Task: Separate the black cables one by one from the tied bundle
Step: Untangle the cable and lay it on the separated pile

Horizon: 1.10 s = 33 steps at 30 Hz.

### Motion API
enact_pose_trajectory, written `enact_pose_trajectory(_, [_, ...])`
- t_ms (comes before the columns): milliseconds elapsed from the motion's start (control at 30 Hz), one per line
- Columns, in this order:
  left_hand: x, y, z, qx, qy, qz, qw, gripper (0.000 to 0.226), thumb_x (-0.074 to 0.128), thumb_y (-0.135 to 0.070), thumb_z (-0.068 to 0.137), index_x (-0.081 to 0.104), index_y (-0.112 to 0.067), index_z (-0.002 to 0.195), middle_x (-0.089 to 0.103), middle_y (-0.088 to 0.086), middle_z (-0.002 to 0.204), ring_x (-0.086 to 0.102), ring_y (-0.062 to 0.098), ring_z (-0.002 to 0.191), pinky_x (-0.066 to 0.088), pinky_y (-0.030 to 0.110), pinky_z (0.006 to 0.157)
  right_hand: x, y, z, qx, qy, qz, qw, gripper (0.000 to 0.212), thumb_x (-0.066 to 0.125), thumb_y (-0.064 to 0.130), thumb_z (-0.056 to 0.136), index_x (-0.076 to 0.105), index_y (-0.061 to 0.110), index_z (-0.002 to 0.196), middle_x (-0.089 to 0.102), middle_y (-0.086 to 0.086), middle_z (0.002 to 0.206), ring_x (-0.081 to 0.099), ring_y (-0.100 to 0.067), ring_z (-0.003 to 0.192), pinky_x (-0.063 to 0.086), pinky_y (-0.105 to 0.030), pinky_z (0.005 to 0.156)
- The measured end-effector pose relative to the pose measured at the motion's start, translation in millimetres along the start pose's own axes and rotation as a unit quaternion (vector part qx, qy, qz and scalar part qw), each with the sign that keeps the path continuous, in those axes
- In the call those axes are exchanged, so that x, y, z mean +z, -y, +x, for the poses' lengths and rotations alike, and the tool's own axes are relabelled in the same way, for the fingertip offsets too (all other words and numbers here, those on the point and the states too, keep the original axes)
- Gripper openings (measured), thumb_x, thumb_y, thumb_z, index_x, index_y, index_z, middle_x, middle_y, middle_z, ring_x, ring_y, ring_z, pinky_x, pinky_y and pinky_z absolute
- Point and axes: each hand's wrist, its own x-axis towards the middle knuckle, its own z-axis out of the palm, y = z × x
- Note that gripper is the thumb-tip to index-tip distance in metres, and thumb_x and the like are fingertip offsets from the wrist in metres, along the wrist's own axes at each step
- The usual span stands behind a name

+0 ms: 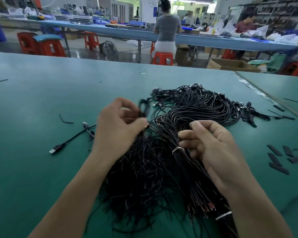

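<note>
Left hand (117,122): fingers curled round one black cable (142,109), looped, blurred. Right hand (213,148): fingers bent over tied bundle (196,107) beside white tie (178,149); gripping or not, cannot tell. Bundle lies mid green table (41,103); loose cable pile (141,182) just left of it, under left wrist; USB cable (72,140) apart, further left

Green table (33,103); black flat strips (279,168) at its right side; beyond its far edge: floor fan (110,49), red stool (163,58), open cardboard box (230,65).
</note>
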Motion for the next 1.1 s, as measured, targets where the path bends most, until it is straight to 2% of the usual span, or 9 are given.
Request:
enact_pose_trajectory(133, [-30.0, 43.6, 15.6, -0.062, -0.185, 0.209, 0.958, 0.024, 0.078, -0.010, 0.080, 0.064, -0.029, 0.082, 0.075, -0.006, 0.092, 0.059, -0.011, 0.059, 0.049, 0.013, 0.067, -23.9, -5.4, 11.4, -0.068, -0.116, -0.131, 0.982, 0.018, 0.054, 0.010, 0.098, 0.064, 0.023, 0.091, 0.075, 0.006, 0.075, 0.065, -0.005, 0.062, 0.048, -0.018, 0.055])
enact_pose_trajectory(233, [-47.2, 71.4, 19.7, -0.098, -0.233, 0.257, 0.933, 0.016, 0.072, -0.005, 0.084, 0.073, -0.016, 0.096, 0.073, 0.009, 0.104, 0.065, 0.013, 0.072, 0.046, 0.013, 0.074, -32.4, -17.6, 14.3, -0.063, -0.106, -0.300, 0.946, 0.019, 0.059, 0.013, 0.096, 0.067, 0.028, 0.087, 0.071, 0.006, 0.073, 0.066, -0.015, 0.067, 0.055, -0.025, 0.062])
enact_pose_trajectory(333, [-55.5, 88.5, 19.9, -0.143, -0.245, 0.289, 0.914, 0.017, 0.070, -0.009, 0.088, 0.075, -0.013, 0.104, 0.064, 0.018, 0.119, 0.062, 0.031, 0.101, 0.041, 0.029, 0.091, -33.6, -28.8, 14.3, -0.025, -0.029, -0.414, 0.909, 0.009, 0.065, 0.025, 0.093, 0.067, 0.031, 0.087, 0.067, 0.016, 0.079, 0.061, 0.002, 0.073, 0.042, -0.007, 0.059])
enact_pose_trajectory(500, [-50.3, 97.0, 12.4, -0.216, -0.161, 0.339, 0.901, 0.031, 0.067, -0.024, 0.094, 0.069, -0.014, 0.123, 0.049, 0.016, 0.130, 0.052, 0.034, 0.116, 0.043, 0.043, 0.097, -26.7, -34.0, 7.9, 0.012, 0.022, -0.480, 0.877, 0.011, 0.073, 0.037, 0.085, 0.065, 0.031, 0.081, 0.066, 0.011, 0.078, 0.061, -0.002, 0.075, 0.046, -0.018, 0.062])
enact_pose_trajectory(667, [-39.1, 68.0, 11.5, -0.112, -0.174, 0.418, 0.885, 0.026, 0.066, -0.025, 0.093, 0.068, -0.022, 0.119, 0.051, 0.013, 0.128, 0.046, 0.039, 0.117, 0.042, 0.053, 0.093, -21.2, -32.0, 5.6, -0.011, 0.003, -0.500, 0.866, 0.007, 0.071, 0.030, 0.089, 0.069, 0.028, 0.083, 0.065, 0.007, 0.088, 0.062, -0.010, 0.083, 0.055, -0.033, 0.076])
enact_pose_trajectory(767, [-22.6, 33.9, 12.0, -0.006, -0.119, 0.357, 0.926, 0.013, 0.069, -0.021, 0.091, 0.073, -0.025, 0.103, 0.064, 0.003, 0.109, 0.061, 0.016, 0.094, 0.049, 0.033, 0.084, -20.9, -32.3, 5.5, -0.004, 0.000, -0.502, 0.865, 0.006, 0.068, 0.028, 0.091, 0.070, 0.027, 0.086, 0.064, 0.005, 0.093, 0.062, -0.015, 0.088, 0.055, -0.037, 0.081])
enact_pose_trajectory(867, [1.7, 0.7, -0.6, 0.021, 0.043, 0.228, 0.973, 0.014, 0.076, -0.019, 0.086, 0.074, -0.032, 0.087, 0.066, -0.020, 0.078, 0.062, -0.007, 0.069, 0.042, 0.004, 0.065, -21.8, -32.8, 7.6, -0.002, 0.001, -0.489, 0.872, 0.009, 0.065, 0.028, 0.093, 0.069, 0.028, 0.085, 0.064, 0.005, 0.094, 0.061, -0.012, 0.086, 0.053, -0.030, 0.074])
enact_pose_trajectory(967, [32.2, -6.0, -23.4, 0.028, 0.162, 0.270, 0.949, 0.006, 0.071, -0.037, 0.084, 0.073, -0.036, 0.089, 0.067, -0.022, 0.077, 0.062, -0.004, 0.073, 0.051, 0.022, 0.071, -22.7, -35.8, 11.7, 0.024, 0.021, -0.480, 0.877, 0.013, 0.061, 0.028, 0.095, 0.064, 0.029, 0.083, 0.063, 0.004, 0.093, 0.056, -0.004, 0.080, 0.040, -0.018, 0.059])
enact_pose_trajectory(1100, [69.1, 7.3, -39.8, 0.062, 0.169, 0.375, 0.910, 0.017, 0.057, -0.041, 0.093, 0.066, -0.032, 0.105, 0.067, -0.014, 0.103, 0.061, 0.010, 0.098, 0.047, 0.031, 0.085, -24.0, -41.0, 17.0, 0.046, 0.051, -0.465, 0.882, 0.015, 0.057, 0.027, 0.097, 0.065, 0.026, 0.085, 0.066, 0.003, 0.092, 0.059, -0.008, 0.083, 0.043, -0.024, 0.063])
